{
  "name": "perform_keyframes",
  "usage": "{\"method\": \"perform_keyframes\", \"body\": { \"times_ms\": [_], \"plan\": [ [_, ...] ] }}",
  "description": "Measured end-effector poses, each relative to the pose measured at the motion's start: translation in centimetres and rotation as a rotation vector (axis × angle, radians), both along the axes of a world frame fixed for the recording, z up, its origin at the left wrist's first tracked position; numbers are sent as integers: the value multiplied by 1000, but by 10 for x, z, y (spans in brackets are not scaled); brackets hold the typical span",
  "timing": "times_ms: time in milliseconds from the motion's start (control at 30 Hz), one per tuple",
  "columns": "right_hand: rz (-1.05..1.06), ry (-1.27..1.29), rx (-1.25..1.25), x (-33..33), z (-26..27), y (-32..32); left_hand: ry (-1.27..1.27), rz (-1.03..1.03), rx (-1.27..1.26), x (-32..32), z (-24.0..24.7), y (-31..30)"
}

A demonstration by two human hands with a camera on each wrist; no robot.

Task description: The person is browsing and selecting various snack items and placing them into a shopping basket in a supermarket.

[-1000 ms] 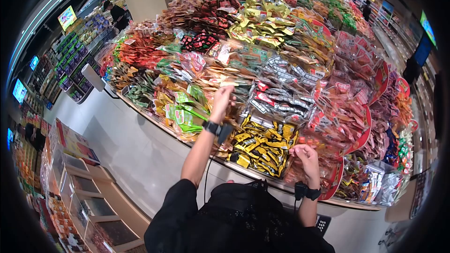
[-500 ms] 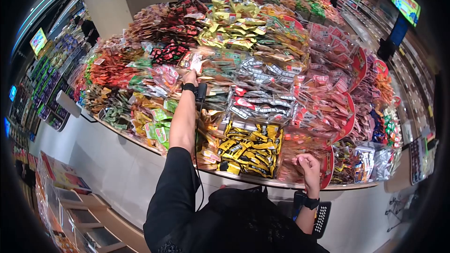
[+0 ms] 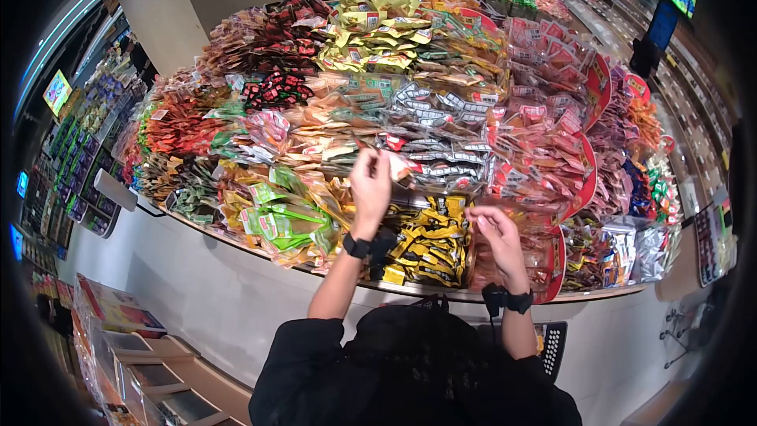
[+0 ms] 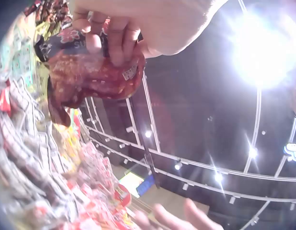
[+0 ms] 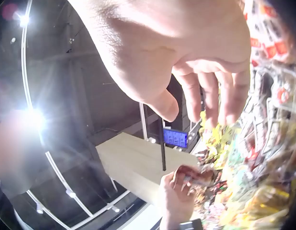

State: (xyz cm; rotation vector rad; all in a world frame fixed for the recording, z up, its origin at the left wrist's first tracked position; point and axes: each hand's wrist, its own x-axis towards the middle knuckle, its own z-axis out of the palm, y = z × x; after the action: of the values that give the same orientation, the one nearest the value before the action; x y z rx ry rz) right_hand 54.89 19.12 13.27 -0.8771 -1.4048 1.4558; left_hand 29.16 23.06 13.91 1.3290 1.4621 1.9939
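Observation:
My left hand (image 3: 371, 193) grips a glossy reddish-brown snack packet (image 4: 83, 79) with a dark printed top band. The fingers curl over the packet's upper part, and its lower end hangs free. In the right wrist view, the same hand and packet show small and farther off. Yellow-and-black snack packets (image 3: 430, 244) lie in a bin just beneath and between both hands. My right hand (image 3: 501, 241) hovers near that bin's right edge, holding nothing. Its fingers hang loosely bent with the thumb apart, as the right wrist view shows.
Piles of packaged snacks cover the wide display table, with green packets (image 3: 288, 217) to the left and pink-red packets (image 3: 544, 158) to the right. A pale pillar (image 3: 154, 8) rises behind. A wooden rack (image 3: 173, 379) stands at the lower left.
My left hand reached far forward into the piles, then drew back toward my body with a packet. My right hand moved slightly up and left, closer to the yellow-and-black packets.

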Motion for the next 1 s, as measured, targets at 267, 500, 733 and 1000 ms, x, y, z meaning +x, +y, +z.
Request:
{"method": "perform_keyframes", "body": {
  "times_ms": [267, 500, 733, 1000],
  "plan": [
    [139, 190, -51, -30, 19, 6, 544, -394, 27, 102, 0, -55],
    [16, 652, -311, -3, 12, 10, 409, -36, -46, 111, -7, -57],
    [41, 782, -293, 10, 16, 7, -395, -561, -238, 111, -4, -65],
    [50, 598, -265, 23, 6, 2, -343, -416, -231, 103, -22, -63]
  ]
}}
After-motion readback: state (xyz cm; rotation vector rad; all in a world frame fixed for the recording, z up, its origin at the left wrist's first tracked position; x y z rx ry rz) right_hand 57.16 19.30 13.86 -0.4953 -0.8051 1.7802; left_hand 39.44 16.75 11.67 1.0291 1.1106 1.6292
